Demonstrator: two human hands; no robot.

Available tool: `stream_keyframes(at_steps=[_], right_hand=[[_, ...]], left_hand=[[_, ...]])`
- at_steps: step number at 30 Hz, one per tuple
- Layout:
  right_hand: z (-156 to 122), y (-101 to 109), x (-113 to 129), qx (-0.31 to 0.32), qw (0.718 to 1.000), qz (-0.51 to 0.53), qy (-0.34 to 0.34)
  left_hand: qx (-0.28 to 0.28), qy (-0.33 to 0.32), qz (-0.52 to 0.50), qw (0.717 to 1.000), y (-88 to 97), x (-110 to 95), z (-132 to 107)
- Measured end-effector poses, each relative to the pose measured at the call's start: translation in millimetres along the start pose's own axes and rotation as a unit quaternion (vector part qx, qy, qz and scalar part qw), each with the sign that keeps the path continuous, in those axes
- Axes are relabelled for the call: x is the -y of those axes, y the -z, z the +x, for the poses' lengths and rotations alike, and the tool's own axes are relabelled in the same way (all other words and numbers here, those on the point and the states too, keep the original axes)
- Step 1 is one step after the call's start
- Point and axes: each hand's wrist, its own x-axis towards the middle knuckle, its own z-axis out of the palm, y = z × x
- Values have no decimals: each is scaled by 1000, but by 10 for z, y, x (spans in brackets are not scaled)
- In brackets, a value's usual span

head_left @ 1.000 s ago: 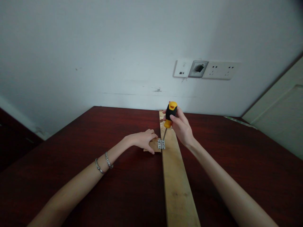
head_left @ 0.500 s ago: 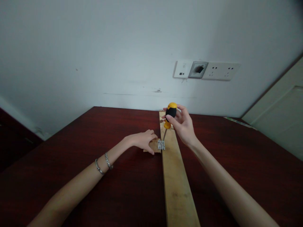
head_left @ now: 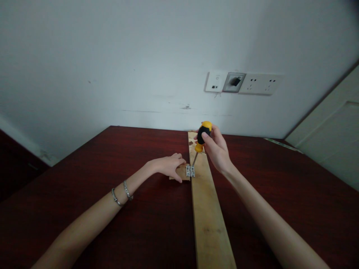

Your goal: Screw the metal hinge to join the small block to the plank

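My right hand (head_left: 217,151) is closed round the black and yellow handle of a screwdriver (head_left: 201,136). Its shaft slants down to a small metal hinge (head_left: 190,171). The hinge bridges a long pale wooden plank (head_left: 209,220) and a small wooden block (head_left: 181,172) on the plank's left side. My left hand (head_left: 168,166) lies on that block, fingers curled over it and pressing it down. Two bracelets (head_left: 121,193) circle my left wrist.
A dark red wooden table (head_left: 84,194) carries everything and runs back to a white wall. Wall sockets and a switch panel (head_left: 244,83) sit above the plank's far end. A pale door or cabinet panel (head_left: 331,134) stands at the right.
My right hand's fingers have shifted round the screwdriver handle, which has turned slightly in place. The left hand, block and plank have stayed where they were.
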Motion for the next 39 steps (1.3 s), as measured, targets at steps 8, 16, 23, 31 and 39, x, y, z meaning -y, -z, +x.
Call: stream_keyframes(at_steps=[8, 16, 23, 31, 39], right_hand=[[17, -47, 57, -11, 998, -56, 3], [16, -24, -4, 5, 1000, -20, 16], [20, 12, -53, 25, 999, 20, -18], [26, -5, -39, -22, 996, -73, 39], [11, -35, 37, 9, 1000, -30, 1]], left_hand=[[5, 4, 6, 1000, 16, -21, -10], [7, 1, 5, 1000, 2, -1, 3], [0, 1, 7, 1000, -7, 7, 0], [-1, 2, 10, 1000, -8, 2, -2], [-2, -1, 6, 1000, 1, -4, -8]])
